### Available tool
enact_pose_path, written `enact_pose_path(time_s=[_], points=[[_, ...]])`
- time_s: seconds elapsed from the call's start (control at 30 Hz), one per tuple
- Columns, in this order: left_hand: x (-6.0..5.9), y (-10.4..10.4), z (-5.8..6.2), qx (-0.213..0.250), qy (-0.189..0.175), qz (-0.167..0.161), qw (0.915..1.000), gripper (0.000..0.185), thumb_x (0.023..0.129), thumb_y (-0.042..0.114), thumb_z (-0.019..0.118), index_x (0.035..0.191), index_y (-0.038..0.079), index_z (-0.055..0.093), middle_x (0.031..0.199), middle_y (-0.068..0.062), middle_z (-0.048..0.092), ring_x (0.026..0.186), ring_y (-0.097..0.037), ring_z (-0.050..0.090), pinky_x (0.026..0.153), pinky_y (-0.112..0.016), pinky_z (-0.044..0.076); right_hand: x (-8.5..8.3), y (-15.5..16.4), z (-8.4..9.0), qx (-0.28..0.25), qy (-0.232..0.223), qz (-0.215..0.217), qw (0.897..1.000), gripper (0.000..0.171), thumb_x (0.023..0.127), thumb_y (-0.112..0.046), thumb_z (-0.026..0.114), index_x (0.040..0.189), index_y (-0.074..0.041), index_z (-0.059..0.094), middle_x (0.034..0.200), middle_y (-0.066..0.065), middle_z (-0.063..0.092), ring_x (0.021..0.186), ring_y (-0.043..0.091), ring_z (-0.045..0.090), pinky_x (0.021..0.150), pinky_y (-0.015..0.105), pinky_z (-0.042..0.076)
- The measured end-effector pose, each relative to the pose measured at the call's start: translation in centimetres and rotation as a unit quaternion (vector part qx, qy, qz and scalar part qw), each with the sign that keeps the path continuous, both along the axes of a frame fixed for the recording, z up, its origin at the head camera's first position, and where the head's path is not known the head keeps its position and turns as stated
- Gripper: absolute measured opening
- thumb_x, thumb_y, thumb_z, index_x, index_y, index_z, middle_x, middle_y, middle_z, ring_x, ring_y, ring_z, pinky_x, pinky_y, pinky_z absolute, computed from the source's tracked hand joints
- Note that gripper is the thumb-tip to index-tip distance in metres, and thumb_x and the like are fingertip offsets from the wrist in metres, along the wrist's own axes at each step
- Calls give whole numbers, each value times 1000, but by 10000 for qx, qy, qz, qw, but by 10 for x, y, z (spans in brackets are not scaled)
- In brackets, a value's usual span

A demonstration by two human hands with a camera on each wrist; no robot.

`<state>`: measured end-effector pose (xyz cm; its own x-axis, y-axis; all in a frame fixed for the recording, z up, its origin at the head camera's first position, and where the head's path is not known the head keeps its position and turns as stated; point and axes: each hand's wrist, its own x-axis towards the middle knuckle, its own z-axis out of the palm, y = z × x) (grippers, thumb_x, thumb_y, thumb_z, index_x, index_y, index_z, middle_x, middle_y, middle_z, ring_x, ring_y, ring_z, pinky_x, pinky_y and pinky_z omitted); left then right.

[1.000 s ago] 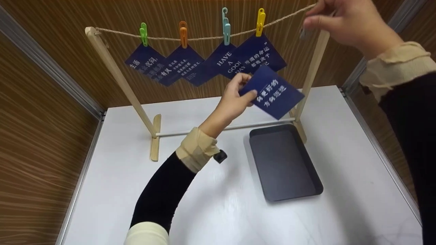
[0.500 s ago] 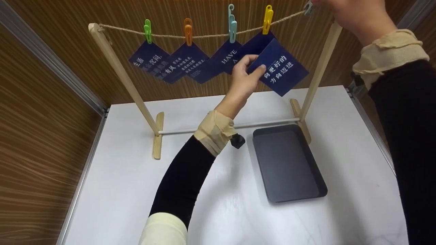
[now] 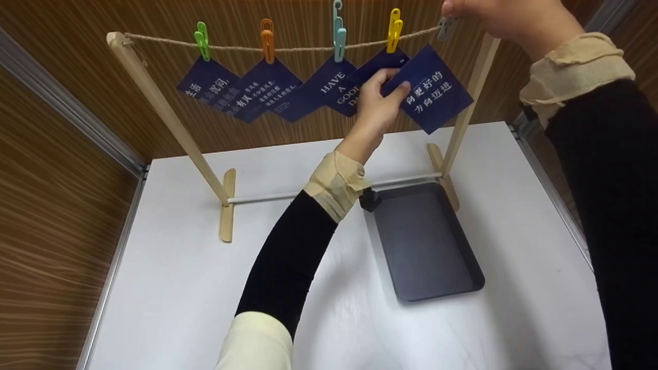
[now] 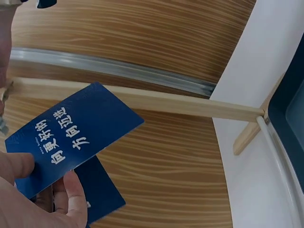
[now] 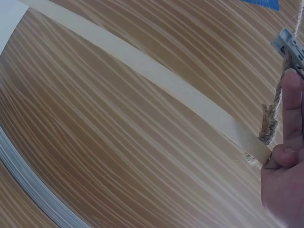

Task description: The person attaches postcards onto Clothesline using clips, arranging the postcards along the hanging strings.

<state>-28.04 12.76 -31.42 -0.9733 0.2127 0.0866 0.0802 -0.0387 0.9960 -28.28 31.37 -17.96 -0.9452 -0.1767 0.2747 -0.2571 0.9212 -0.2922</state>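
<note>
Fingers [image 3: 378, 85] of the left hand [image 3: 379, 105] are pinching the left corner of a blue card [image 3: 432, 95], thumb lying on its printed face, and are holding it up just under the twine [image 3: 298, 49] near the right post [image 3: 465, 113] of the wooden rack. Most of the card is reaching rightward beyond the fingertips, overlapping a hanging card [image 3: 378, 64]. Up at the twine's right end, the right hand [image 3: 501, 18] is gripping a grey clip [image 3: 445, 28] just above the card's top corner.
</note>
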Motion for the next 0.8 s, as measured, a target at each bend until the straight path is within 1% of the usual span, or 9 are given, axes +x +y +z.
enact_pose_path(time_s=[0.07,0.1,0.23,0.37,0.47,0.73,0.8], points=[[0,3,2,-23,28,23,10000,21,99,9,61,120,7,64,107,-3,65,94,-8,63,80,-16,51,1,-1,-1,-93,-47,3,9999,47,101,-42,52,141,-17,55,105,-13,47,94,4,43,107,42,45],[0,4,2,-28,22,26,10000,21,99,9,61,119,8,64,107,-2,65,94,-8,63,80,-16,50,1,-1,-1,-168,-98,-27,9998,48,100,-44,52,140,-18,56,102,-18,44,92,1,43,107,40,45],[1,7,3,103,-51,-12,9999,20,99,9,61,118,7,63,107,-3,64,95,-8,62,81,-15,51,3,-4,-1,-381,-380,-197,9984,48,99,-48,54,132,-15,62,93,-24,41,86,-4,42,105,39,47],[2,6,2,221,-42,-43,9997,20,99,8,61,118,6,63,108,-4,64,95,-9,62,81,-16,51,4,-7,-2,-395,-514,-268,9975,47,99,-48,54,129,-13,64,92,-23,42,85,-2,43,103,38,48],[3,7,2,383,-35,-113,9992,20,99,8,61,119,5,63,109,-5,64,95,-10,63,81,-16,51,5,-6,-1,-372,-536,-238,9976,46,99,-46,54,128,-12,64,91,-24,43,84,-2,43,102,36,48],[1,8,0,540,-205,-177,9982,22,99,8,60,121,5,63,110,-6,63,94,-11,63,81,-19,53,4,-6,-3,-139,-414,15,9990,44,101,-44,53,130,-12,64,95,-23,44,85,-3,43,102,38,48],[1,8,0,557,-212,-204,9980,23,99,8,60,122,5,63,111,-6,63,94,-11,63,81,-20,53,3,-6,-2,-138,-436,0,9990,46,101,-45,53,131,-12,63,95,-22,45,84,-3,43,103,40,47]])
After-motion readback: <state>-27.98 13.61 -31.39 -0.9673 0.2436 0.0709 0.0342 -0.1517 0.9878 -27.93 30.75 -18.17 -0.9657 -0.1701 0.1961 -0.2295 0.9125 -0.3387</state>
